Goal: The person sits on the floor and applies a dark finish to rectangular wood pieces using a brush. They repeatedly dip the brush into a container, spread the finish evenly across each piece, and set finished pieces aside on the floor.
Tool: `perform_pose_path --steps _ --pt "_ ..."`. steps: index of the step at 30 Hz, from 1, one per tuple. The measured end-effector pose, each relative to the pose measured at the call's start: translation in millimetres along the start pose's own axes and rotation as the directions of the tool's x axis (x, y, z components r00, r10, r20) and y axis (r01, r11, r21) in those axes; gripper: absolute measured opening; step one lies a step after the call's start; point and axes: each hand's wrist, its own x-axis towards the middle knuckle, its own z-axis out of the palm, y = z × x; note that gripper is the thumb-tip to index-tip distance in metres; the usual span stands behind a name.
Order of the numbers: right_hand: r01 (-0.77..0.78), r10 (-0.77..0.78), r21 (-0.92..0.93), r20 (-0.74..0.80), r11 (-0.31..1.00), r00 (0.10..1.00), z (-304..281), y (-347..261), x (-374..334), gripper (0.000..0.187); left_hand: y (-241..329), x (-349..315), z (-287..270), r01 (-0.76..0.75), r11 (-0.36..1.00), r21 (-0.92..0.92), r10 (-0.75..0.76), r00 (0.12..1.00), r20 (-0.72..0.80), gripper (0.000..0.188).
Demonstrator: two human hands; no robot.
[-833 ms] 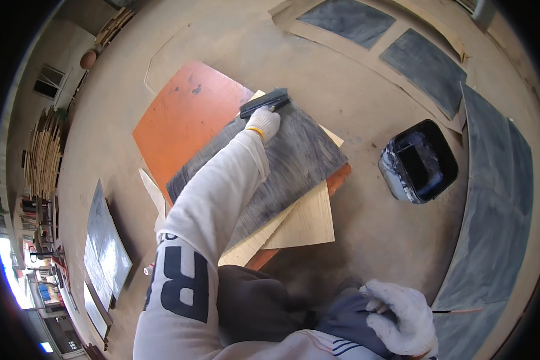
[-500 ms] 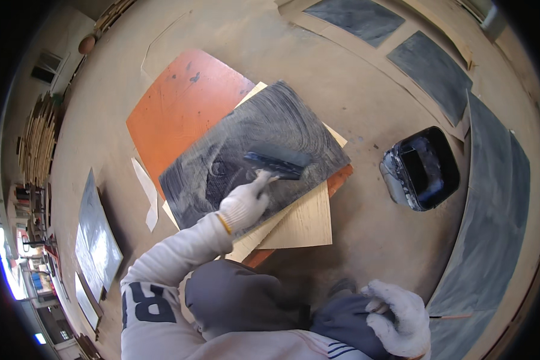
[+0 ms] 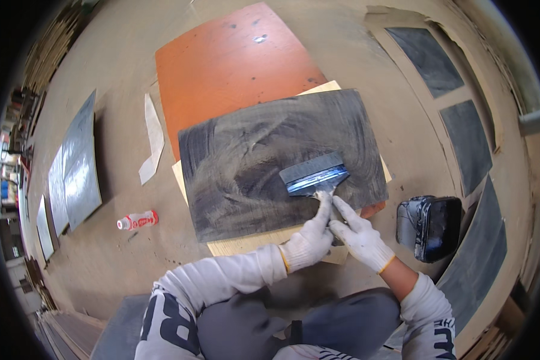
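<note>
A wide-bladed scraper (image 3: pixel 314 173) rests on a dark grey, smeared panel (image 3: pixel 240 195), near its right part. My left hand (image 3: pixel 309 243), in a white knit glove, is closed round the handle, its fingers reaching up to the base of the blade. From the right, my gloved right hand (image 3: pixel 363 241) meets it at the handle, thumb and fingers closed about the lower part. The gloves hide most of the handle. Swirled dark streaks cover the panel, which lies on pale wood sheets (image 3: pixel 255 242) stacked over an orange board (image 3: pixel 234 63).
At right stands a black, coated bucket (image 3: pixel 429 228). Dark panels (image 3: pixel 467 144) line the floor beyond it. On the left are a red-and-white bottle (image 3: pixel 138 220), a pale offcut strip (image 3: pixel 153 141) and shiny grey sheets (image 3: pixel 78 171).
My right hand has come up from beside my knee to the scraper handle. The scraper has turned so its blade points away from me. My view has shifted, bringing the bottle into sight.
</note>
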Motion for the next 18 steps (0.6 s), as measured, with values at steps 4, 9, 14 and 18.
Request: perform_pose_path --steps 4,9,14,18 --pt "-0.142 0.155 -0.323 0.015 0.936 0.988 1.3 -43.9 18.6 0.078 -24.4 -29.5 -12.7 -0.183 0.98 0.075 0.177 0.981 0.082 0.077" --pt "-0.2 0.133 -0.452 -0.176 0.869 0.975 -36.3 -19.2 20.3 0.064 -23.4 -108.0 -104.9 -0.035 0.998 -0.056 0.044 0.984 0.174 0.055" --pt "-0.053 -0.049 -0.436 -0.218 0.898 0.975 -55.6 -35.1 101.6 0.051 -79.5 -173.4 -142.4 -0.096 0.853 -0.513 -0.125 0.916 -0.38 0.044" --pt "0.181 -0.263 -0.552 -0.073 0.814 0.962 15.9 -113.4 148.2 0.044 -111.4 -196.7 -137.3 -0.134 0.803 -0.581 -0.261 0.797 -0.545 0.04"
